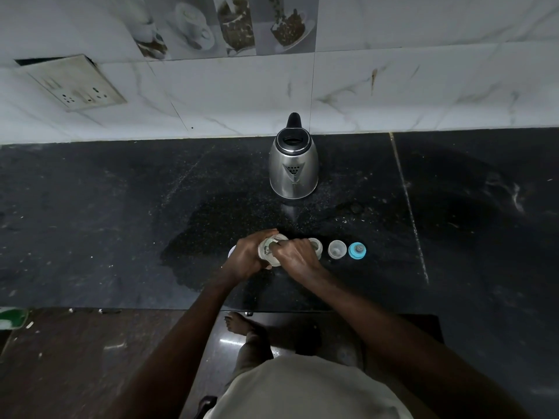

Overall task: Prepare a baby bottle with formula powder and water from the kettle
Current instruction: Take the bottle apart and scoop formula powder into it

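Seemingly early: left hand (245,257) gripping clear round plastic container (270,248) before shiny steel kettle (293,167), right hand (295,254) curled at its mouth, grasp unclear; pouring, fitting blue-ringed teat (357,251) left.

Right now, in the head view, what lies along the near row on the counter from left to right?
In order: white lid edge → left hand → clear jar it holds → right hand at the jar's mouth → open clear container → clear cap → blue teat ring.
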